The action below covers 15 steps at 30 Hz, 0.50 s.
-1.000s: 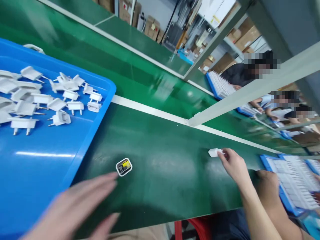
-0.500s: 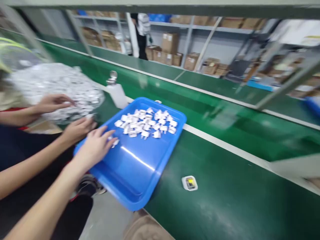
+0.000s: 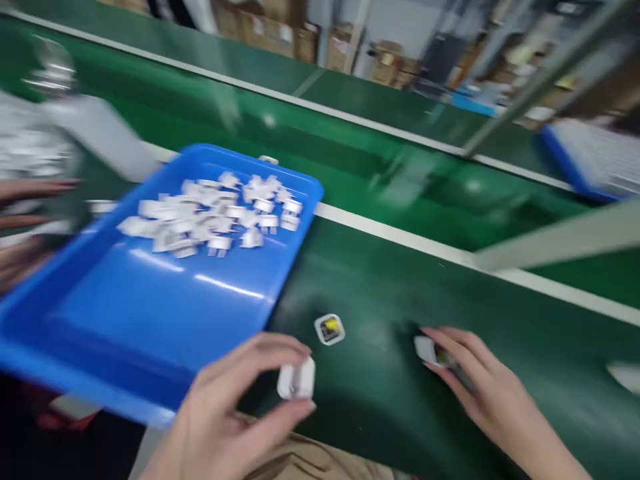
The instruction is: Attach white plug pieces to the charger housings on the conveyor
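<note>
My left hand (image 3: 227,400) pinches a small white charger plug (image 3: 296,380) between thumb and fingertips, just off the tray's near right corner. To the right, my right hand (image 3: 480,380) grips a small white charger housing (image 3: 425,349) low over the table; its far side is hidden by the fingers. Between the two hands lies an open white housing (image 3: 330,329) with dark and yellow parts inside. Left of my hands, the blue tray (image 3: 150,320) holds a heap of white plugs (image 3: 210,213) toward its far end.
A co-worker's hand (image 3: 25,253) is at the tray's left edge. A white dispenser bottle (image 3: 97,130) stands behind the tray, with a pile of white parts (image 3: 30,147) further left. A slanted grey post (image 3: 560,233) rises at right, beyond the green tabletop (image 3: 380,287).
My left hand has left the tray and come right, holding a plug. My right hand has come into view, gripping a housing. The view has swung right and closer to the table.
</note>
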{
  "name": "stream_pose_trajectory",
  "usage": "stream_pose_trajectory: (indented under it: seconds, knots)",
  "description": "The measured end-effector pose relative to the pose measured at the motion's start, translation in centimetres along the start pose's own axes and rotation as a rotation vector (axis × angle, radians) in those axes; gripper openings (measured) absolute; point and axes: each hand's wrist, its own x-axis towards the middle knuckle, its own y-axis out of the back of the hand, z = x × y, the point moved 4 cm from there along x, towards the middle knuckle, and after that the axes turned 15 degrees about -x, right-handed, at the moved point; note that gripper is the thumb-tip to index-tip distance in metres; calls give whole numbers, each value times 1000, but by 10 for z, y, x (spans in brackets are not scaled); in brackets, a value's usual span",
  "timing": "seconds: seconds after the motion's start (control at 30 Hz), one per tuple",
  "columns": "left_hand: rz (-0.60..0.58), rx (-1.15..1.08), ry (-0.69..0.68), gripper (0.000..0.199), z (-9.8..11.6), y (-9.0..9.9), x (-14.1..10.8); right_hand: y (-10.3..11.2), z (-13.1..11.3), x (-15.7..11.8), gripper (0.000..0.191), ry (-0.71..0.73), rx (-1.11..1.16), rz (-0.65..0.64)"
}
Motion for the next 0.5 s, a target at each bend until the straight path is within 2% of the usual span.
stream_pose_trajectory:
  seconds: [0.03,0.13,0.23,0.3,0.37,0.43,0.5]
  knots:
    - [-64,-140,35,18,-4,-31,-2,5,-5,-7,41,-16,-23,-78]
    - [-160,-482,213,15,-18,-109,-5,22,-15,-20,54,-90,-57,-117]
    - [-283,-661,368,17,-20,-161,-1,33,-35,-35,42,-3,-45,-70]
    - [-357,-679,431,21,-15,-177,5,34,-46,-47,35,51,-33,21]
    - [-399,-637,431,28,-8,-181,11,29,-48,-57,38,16,36,128]
    - [-414,-519,341,38,2,-181,18,20,-41,-61,46,-95,165,201]
    - [-403,-336,184,45,11,-180,25,9,-31,-59,46,-230,335,256]
